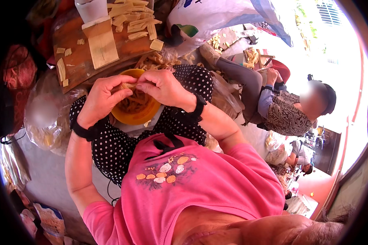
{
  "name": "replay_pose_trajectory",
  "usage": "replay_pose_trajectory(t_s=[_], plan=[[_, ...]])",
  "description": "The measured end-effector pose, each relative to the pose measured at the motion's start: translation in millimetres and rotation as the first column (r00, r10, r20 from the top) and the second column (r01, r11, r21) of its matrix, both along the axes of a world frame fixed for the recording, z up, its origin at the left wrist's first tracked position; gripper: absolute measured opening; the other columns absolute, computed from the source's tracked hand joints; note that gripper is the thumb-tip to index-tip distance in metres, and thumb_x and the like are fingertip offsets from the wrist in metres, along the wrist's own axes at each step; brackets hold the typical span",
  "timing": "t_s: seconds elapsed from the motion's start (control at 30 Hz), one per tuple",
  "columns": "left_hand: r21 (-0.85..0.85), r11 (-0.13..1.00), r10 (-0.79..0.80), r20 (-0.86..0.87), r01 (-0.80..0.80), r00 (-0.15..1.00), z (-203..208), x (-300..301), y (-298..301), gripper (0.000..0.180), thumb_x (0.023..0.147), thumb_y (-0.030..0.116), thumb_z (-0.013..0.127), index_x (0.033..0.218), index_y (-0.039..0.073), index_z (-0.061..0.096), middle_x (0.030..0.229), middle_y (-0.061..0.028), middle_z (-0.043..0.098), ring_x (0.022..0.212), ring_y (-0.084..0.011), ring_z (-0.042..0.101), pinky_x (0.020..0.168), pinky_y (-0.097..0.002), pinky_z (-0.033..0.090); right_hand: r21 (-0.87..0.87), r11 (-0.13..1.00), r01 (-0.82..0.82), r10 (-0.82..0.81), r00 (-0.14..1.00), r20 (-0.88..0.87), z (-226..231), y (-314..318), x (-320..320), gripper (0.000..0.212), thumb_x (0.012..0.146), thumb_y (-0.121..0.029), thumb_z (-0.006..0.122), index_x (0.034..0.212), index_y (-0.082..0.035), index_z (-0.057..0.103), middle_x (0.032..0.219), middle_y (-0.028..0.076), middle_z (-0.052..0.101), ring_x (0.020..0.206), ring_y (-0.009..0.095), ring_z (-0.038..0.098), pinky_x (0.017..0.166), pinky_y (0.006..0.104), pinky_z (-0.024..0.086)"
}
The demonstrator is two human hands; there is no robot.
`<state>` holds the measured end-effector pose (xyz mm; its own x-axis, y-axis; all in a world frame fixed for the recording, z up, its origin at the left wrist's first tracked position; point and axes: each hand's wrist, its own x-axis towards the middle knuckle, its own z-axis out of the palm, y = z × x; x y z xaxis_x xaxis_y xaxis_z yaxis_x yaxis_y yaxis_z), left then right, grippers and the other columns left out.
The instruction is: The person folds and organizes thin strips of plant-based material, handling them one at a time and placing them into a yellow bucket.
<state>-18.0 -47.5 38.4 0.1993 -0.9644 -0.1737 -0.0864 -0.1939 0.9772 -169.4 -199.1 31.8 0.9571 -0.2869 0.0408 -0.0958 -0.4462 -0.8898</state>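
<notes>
My left hand (101, 99) and my right hand (162, 86) meet above a yellow bowl (152, 113) between my knees. Both have fingers pinched on a short tan strip (128, 86), which looks fibrous and folded. Part of it is hidden by the fingers. Inside the bowl lie several brownish strips (134, 103), below my hands. Just beyond the bowl stands a wooden board (75, 34), with a pile of pale yellow strips (135, 17) and a long flat pale slab (102, 48) on it.
A white container (91, 10) stands at the board's far side. Clear plastic bags (45, 122) lie at the left; a big white sack (221, 16) is at the far right. Another person (290, 110) sits at the right beside a small stand with strips (252, 57).
</notes>
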Motion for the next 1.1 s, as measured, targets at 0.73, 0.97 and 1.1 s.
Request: replay_pose_trajectory(t_s=[0.73,0.97,1.1], plan=[[0.022,0.877,0.471,-0.229,-0.479,0.852,-46,92,-6,0.013,0.089,0.011,0.057,0.099,0.004,0.061,0.081,-0.0027,0.063,0.069,-0.007,0.058,0.064,-0.0199,0.046,0.27,0.953,0.137,-0.156,0.986,0.054,-38,-31,98,0.014,0.084,-0.008,0.062,0.094,0.0,0.059,0.076,0.003,0.061,0.071,0.007,0.053,0.065,0.0232,0.045],[-0.002,0.85,0.512,-0.224,-0.526,0.829,-47,114,-19,0.012,0.088,0.012,0.059,0.097,0.004,0.062,0.079,-0.0013,0.062,0.069,-0.0066,0.057,0.063,-0.0197,0.046,0.223,0.956,0.189,-0.209,0.975,0.072,-47,-42,129,0.012,0.083,-0.009,0.064,0.091,0.0,0.062,0.071,0.004,0.061,0.067,0.008,0.053,0.063,0.0241,0.045],[0.034,0.851,0.517,-0.224,-0.524,0.826,-47,121,-22,0.014,0.089,0.013,0.058,0.098,0.004,0.062,0.081,-0.0012,0.062,0.069,-0.0063,0.057,0.063,-0.0191,0.045,0.226,0.954,0.195,-0.225,0.968,0.114,-56,-47,139,0.011,0.083,-0.009,0.064,0.089,0.0,0.063,0.069,0.004,0.062,0.064,0.009,0.054,0.06,0.0251,0.045]])
